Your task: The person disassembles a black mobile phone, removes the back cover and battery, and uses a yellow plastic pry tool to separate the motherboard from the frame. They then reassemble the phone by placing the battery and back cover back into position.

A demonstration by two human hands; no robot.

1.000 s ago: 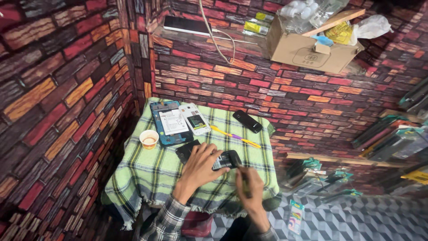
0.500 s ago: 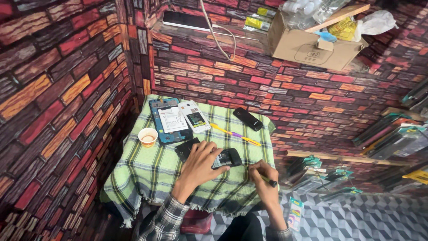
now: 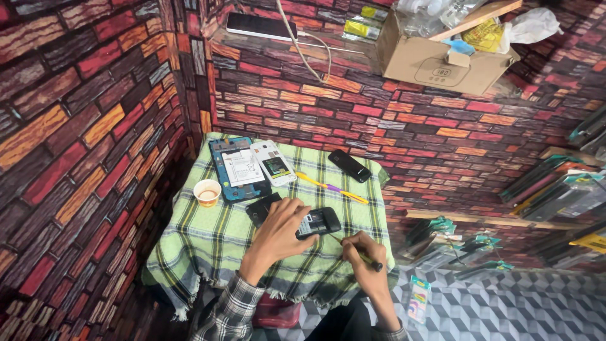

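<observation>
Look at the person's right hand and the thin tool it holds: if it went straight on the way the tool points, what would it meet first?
Probably the small dark phone under the left hand. The right hand aims its tool up-left toward it, though depth is hard to judge.

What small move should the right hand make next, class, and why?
Probably bring the screwdriver tip onto the phone. The left hand holds the opened phone on the cloth, while the right hand grips the tool just beside it, tip pointing toward it.

Small black phone [image 3: 319, 222], back cover off, lying flat on green checked cloth, thin dark-handled screwdriver [image 3: 358, 254] angled toward it
</observation>
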